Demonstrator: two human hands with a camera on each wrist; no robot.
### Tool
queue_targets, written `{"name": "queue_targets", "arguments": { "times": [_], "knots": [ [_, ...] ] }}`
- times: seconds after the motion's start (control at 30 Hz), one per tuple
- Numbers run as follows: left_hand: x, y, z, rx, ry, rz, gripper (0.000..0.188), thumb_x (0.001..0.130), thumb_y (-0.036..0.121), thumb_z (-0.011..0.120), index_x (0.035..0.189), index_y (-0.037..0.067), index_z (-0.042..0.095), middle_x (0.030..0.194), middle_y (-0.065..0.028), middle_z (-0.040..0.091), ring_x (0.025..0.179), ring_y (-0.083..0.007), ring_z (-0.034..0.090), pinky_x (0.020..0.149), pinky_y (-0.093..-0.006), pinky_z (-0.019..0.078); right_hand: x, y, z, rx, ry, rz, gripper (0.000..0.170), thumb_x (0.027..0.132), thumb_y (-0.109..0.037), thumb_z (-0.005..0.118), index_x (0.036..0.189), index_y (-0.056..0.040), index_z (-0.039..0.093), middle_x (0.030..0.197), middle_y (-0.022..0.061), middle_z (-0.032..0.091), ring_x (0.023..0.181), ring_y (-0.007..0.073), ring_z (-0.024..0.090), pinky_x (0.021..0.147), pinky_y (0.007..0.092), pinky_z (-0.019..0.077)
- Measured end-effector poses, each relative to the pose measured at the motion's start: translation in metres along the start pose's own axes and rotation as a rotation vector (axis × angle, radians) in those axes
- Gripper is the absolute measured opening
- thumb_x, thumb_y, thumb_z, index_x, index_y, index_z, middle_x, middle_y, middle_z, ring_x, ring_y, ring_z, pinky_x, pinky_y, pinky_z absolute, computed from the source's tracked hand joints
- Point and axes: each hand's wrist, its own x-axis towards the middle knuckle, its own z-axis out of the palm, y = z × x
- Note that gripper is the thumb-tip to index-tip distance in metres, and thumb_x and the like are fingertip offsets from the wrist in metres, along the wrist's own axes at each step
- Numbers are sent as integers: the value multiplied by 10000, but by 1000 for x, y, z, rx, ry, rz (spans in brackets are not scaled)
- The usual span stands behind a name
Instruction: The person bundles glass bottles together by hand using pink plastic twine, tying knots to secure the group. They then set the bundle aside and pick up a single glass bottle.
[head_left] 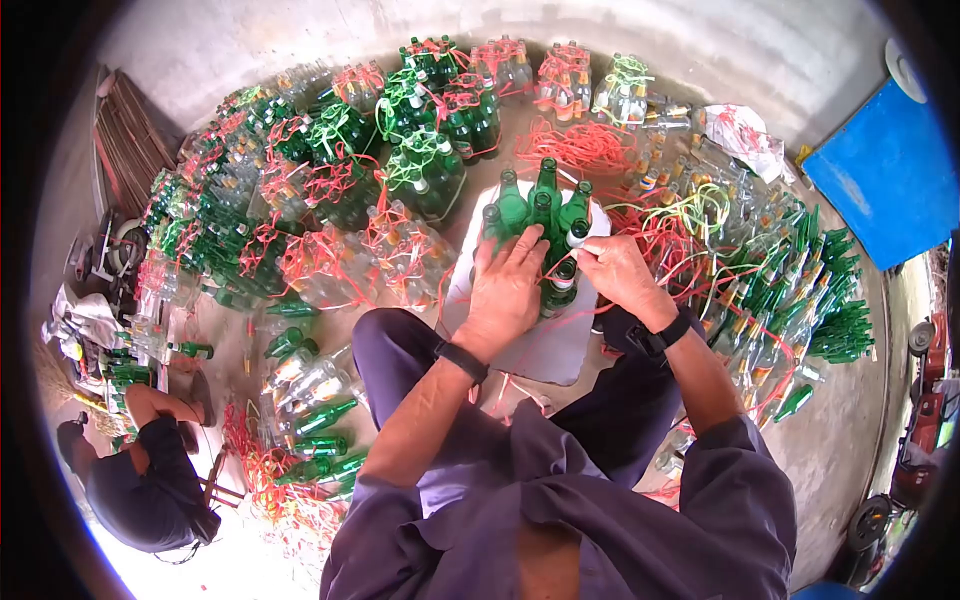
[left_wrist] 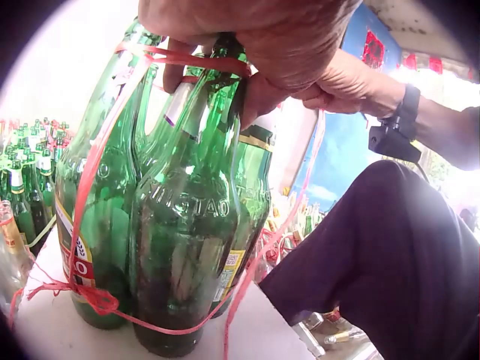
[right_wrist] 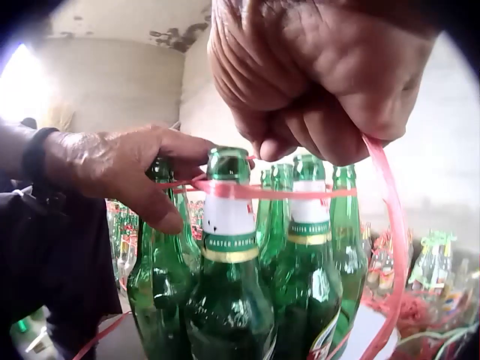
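Observation:
A cluster of green glass bottles (head_left: 513, 207) stands upright on a white board (head_left: 540, 358) between the person's knees. The left hand (head_left: 503, 298) lies over the near bottle necks; in the left wrist view its thumb and fingers close round a neck. Red plastic strip (right_wrist: 262, 193) circles the necks just below the mouths. Lower down, another red turn passes round the bottle bodies, with a knot (left_wrist: 97, 300) at one side. Curled above the right-hand bottles, the right hand (head_left: 622, 270) grips the strip, whose tail (right_wrist: 390, 247) hangs from the fist.
Tied bundles of green and clear bottles (head_left: 425, 170) crowd the back and left. Loose red strip (head_left: 575, 147) lies behind the board. Many bottles (head_left: 840, 300) lie piled at right, more (head_left: 320, 415) at lower left. Another person (head_left: 150, 480) sits at far left.

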Motion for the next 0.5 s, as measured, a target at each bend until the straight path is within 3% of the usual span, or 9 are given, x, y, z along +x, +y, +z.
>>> {"name": "queue_targets", "arguments": {
  "times": [0.07, 0.1, 0.17, 0.2, 0.27, 0.4, 0.5],
  "knots": [
    [-1, -1, 1, 0, -24, 2, 553, 767, 55, 635, 1317, 21, 595, 1480, -102, 496, 1295, -272, 531, 1155, -489, 253, -4, 7, 2, 133, -11, 75, 221, 907, -147, 671, 770, 21, 631, 648, 223, 591, 538, 357, 560, 547, 409, 472],
    [-1, -3, 2, 17, -38, -4, 601, 757, 80, 679, 1348, 49, 571, 1506, -83, 467, 1310, -266, 523, 1161, -497, 247, -6, 14, 5, 138, -7, 83, 221, 907, -147, 671, 770, 21, 631, 648, 223, 591, 538, 357, 560, 547, 409, 472],
    [0, -4, 5, 36, -57, -2, 655, 748, 106, 724, 1378, 78, 547, 1533, -64, 439, 1326, -260, 515, 1166, -504, 241, -7, 32, 12, 33, -30, 100, 237, 916, -137, 673, 750, 28, 631, 588, 180, 556, 491, 238, 503, 523, 361, 445],
    [0, -4, 5, 36, -59, -3, 655, 749, 106, 726, 1379, 75, 546, 1533, -68, 438, 1322, -266, 517, 1165, -503, 243, -7, 34, 14, 38, -22, 104, 237, 916, -137, 673, 750, 28, 631, 588, 180, 556, 491, 238, 503, 523, 361, 445],
    [0, -4, 4, 40, -63, 2, 655, 750, 105, 727, 1379, 73, 545, 1533, -72, 437, 1318, -272, 518, 1163, -501, 245, -8, 36, 18, 312, -12, 234, 282, 915, -79, 665, 684, 41, 557, 552, 97, 423, 547, 87, 382, 509, 336, 365],
    [1, -2, -1, 36, -77, 29, 681, 739, 106, 740, 1387, 61, 537, 1535, -84, 432, 1341, -276, 491, 1155, -509, 255, -13, 56, 17, 344, 35, 178, 266, 921, -128, 660, 730, 48, 607, 552, 117, 481, 543, 97, 467, 518, 342, 417],
    [3, -3, -6, 49, -104, 55, 708, 732, 111, 749, 1399, 49, 522, 1533, -90, 434, 1360, -306, 463, 1147, -519, 265, -16, 67, 20, 334, -47, 174, 229, 921, -124, 650, 762, 35, 607, 605, 146, 534, 563, 160, 549, 557, 362, 449]
  ]
}}
